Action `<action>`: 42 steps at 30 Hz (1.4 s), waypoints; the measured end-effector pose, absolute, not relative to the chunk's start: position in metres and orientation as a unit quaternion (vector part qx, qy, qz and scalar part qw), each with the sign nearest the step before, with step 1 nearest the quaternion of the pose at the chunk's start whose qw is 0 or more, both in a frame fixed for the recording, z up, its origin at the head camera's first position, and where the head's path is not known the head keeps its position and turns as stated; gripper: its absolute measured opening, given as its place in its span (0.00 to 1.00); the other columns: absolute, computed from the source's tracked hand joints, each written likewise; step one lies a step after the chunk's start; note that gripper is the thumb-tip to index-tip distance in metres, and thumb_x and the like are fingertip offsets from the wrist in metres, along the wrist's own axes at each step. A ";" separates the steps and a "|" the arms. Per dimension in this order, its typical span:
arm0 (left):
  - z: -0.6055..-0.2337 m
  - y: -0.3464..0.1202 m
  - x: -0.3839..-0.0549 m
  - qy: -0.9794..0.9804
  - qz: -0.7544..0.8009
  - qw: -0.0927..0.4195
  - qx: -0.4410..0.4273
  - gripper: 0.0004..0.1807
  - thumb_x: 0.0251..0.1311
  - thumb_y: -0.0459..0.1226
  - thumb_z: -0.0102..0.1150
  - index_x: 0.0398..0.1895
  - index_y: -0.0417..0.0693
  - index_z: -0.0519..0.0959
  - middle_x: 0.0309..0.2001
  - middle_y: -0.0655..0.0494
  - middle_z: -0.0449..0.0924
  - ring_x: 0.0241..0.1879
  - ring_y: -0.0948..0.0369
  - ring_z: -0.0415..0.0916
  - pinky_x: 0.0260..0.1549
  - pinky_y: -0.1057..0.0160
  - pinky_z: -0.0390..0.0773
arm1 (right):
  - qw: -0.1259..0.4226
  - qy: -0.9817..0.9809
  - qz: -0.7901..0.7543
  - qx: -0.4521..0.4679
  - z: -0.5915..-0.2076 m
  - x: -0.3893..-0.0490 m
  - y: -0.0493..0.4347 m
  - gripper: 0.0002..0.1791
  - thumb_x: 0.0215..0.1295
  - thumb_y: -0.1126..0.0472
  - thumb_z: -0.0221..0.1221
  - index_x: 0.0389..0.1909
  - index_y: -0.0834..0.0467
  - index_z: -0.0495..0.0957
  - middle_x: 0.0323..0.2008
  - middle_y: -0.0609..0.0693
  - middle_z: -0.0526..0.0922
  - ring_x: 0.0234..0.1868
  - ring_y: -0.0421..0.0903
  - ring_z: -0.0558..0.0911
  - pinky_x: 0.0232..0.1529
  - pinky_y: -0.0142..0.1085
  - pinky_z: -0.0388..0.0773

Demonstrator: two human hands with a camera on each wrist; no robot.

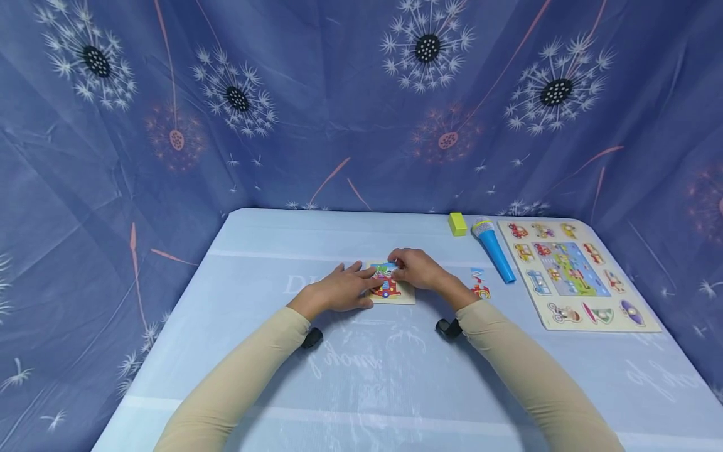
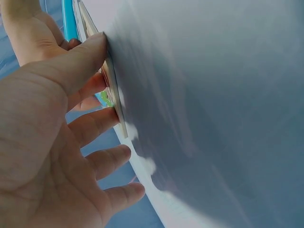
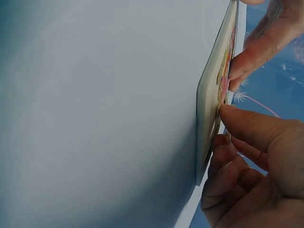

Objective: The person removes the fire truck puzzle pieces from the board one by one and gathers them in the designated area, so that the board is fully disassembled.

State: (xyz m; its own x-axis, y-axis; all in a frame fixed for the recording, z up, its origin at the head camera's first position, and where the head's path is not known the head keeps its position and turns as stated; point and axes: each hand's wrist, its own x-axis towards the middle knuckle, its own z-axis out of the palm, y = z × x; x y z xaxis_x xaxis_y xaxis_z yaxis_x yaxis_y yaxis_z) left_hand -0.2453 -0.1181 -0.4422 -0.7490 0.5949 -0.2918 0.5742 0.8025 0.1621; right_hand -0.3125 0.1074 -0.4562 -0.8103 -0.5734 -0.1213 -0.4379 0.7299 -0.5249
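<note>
A small wooden picture puzzle [image 1: 405,297], with a red vehicle and a green figure on a pale board, lies on the table's middle. My left hand [image 1: 341,290] reaches over its left side with straight, spread fingers; the index lies across the picture. In the left wrist view the thumb touches the near edge of the board [image 2: 114,90]. At the puzzle's upper right is my right hand [image 1: 419,269], fingers curled. From the right wrist, its thumb and fingertips pinch a thin puzzle piece [image 3: 222,97] at the board's face; much of that piece is hidden.
To the right lie a blue toy microphone [image 1: 496,251], a yellow block [image 1: 457,224] and a large wooden peg puzzle [image 1: 539,304] with vehicle pieces. Colourful letter shapes [image 1: 481,290] lie beside the right forearm. A blue dandelion-print curtain [image 1: 327,125] hangs behind the table.
</note>
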 end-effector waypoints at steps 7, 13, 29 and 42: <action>-0.444 -0.119 -0.246 0.935 0.032 0.177 0.305 0.34 0.73 0.55 0.55 0.79 0.68 0.62 0.81 0.56 0.51 0.81 0.46 0.45 0.73 0.35 0.53 | 0.158 0.901 -0.323 -0.242 -0.450 -0.309 0.143 0.16 0.68 0.63 0.65 0.56 0.61 0.80 0.43 0.53 0.81 0.42 0.48 0.77 0.42 0.40 0.76; -0.446 -0.118 -0.243 0.934 0.046 0.175 0.308 0.34 0.73 0.55 0.56 0.80 0.66 0.61 0.81 0.55 0.52 0.81 0.46 0.45 0.73 0.35 0.53 | 0.167 0.886 -0.389 -0.192 -0.448 -0.313 0.209 0.20 0.70 0.62 0.64 0.60 0.63 0.78 0.46 0.57 0.78 0.43 0.51 0.75 0.40 0.41 0.75; -0.445 -0.119 -0.245 0.933 0.059 0.169 0.312 0.34 0.73 0.54 0.56 0.79 0.64 0.62 0.81 0.53 0.53 0.80 0.45 0.45 0.73 0.35 0.53 | 0.157 0.933 -0.292 -0.143 -0.452 -0.315 0.254 0.17 0.66 0.65 0.65 0.54 0.64 0.81 0.45 0.60 0.81 0.41 0.53 0.76 0.42 0.43 0.76; -0.444 -0.117 -0.245 0.932 0.064 0.172 0.312 0.33 0.73 0.53 0.56 0.79 0.64 0.63 0.81 0.53 0.54 0.80 0.45 0.45 0.73 0.35 0.52 | 0.179 0.937 -0.275 -0.123 -0.450 -0.316 0.253 0.19 0.66 0.63 0.66 0.57 0.64 0.81 0.47 0.60 0.81 0.44 0.54 0.76 0.45 0.44 0.77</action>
State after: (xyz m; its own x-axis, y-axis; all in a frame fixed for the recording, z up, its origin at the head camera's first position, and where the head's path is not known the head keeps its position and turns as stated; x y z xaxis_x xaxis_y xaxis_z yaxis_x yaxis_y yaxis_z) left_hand -0.2449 -0.1172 -0.4436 -0.7464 0.6034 -0.2807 0.5594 0.7974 0.2265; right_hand -0.3158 0.2525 -0.4503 -0.9056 -0.3292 -0.2675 -0.1324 0.8185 -0.5590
